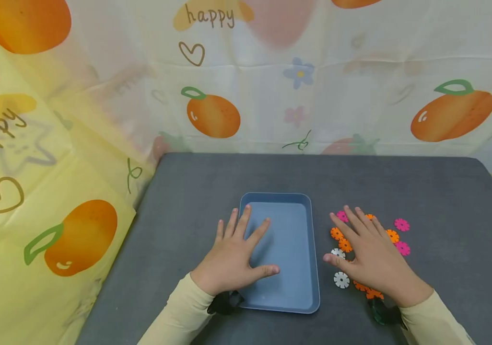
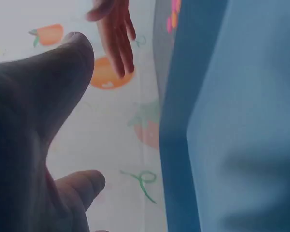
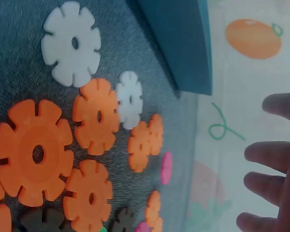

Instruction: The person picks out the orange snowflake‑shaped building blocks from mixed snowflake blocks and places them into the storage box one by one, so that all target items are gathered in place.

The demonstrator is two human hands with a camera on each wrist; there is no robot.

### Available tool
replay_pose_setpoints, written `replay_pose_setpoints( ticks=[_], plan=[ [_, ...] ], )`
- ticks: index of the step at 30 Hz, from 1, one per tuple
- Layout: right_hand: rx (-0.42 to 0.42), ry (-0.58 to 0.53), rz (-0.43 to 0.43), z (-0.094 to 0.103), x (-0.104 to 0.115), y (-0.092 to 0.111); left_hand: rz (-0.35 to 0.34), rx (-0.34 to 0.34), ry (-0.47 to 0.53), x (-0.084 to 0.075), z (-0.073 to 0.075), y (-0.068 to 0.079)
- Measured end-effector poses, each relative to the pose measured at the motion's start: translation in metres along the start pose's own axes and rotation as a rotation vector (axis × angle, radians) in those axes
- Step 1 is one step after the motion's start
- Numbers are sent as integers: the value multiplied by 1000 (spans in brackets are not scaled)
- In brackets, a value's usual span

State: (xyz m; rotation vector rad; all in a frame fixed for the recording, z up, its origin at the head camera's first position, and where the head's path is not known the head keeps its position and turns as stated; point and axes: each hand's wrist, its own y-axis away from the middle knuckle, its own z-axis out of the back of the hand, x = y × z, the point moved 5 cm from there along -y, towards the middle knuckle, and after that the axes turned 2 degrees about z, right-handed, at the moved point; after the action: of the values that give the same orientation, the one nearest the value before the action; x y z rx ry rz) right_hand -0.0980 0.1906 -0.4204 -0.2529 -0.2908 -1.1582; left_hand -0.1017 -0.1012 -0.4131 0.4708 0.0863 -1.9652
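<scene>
My left hand [image 1: 233, 258] is held over the left side of a blue rectangular tray [image 1: 287, 249], fingers spread and holding nothing. To the tray's right, my right hand [image 1: 371, 254] hovers with spread fingers above a scatter of notched, flower-shaped plastic discs. Among them are white discs [image 1: 341, 280], orange discs [image 1: 336, 234] and pink discs [image 1: 402, 224]. In the right wrist view, black discs [image 3: 42, 220] lie beside an orange disc [image 3: 34, 152], and a sliver of green shows near them. My right hand hides part of the scatter in the head view.
A dark grey table [image 1: 211, 177] carries the tray and discs. Behind it hangs a pale curtain [image 1: 263, 96] printed with oranges, and a yellowish cloth [image 1: 8, 249] drapes along the left side. Dark straps [image 1: 225, 303] circle both wrists.
</scene>
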Motion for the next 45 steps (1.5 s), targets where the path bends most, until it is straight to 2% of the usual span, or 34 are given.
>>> replay_pose_setpoints(
  ticks=[3,7,10,14,19,23,29,36,41,45],
  plan=[
    [-1,6,-9,-2,-5,-6,42,-8,11,12,-2,0],
    [-2,-25,-27,-4,-12,-16,116,-20,92,29,-4,1],
    [15,-65,-44,-6,-16,-23,170,-2,160,40,-7,2],
    [59,-86,-56,-11,-21,-31,195,38,234,50,-13,2],
    [105,-73,-61,-16,-22,-41,189,61,373,59,-20,0],
    [122,-54,-50,-20,-24,-46,174,45,444,65,-25,0],
    [158,-67,-68,-28,-30,-48,133,53,431,68,-34,2],
    [166,-162,-91,-29,-35,-53,104,54,451,69,-38,1],
    [123,-166,-61,-23,-28,-58,91,41,462,71,-40,2],
    [40,-146,-36,-10,-18,-69,90,20,469,72,-40,2]
  ],
)
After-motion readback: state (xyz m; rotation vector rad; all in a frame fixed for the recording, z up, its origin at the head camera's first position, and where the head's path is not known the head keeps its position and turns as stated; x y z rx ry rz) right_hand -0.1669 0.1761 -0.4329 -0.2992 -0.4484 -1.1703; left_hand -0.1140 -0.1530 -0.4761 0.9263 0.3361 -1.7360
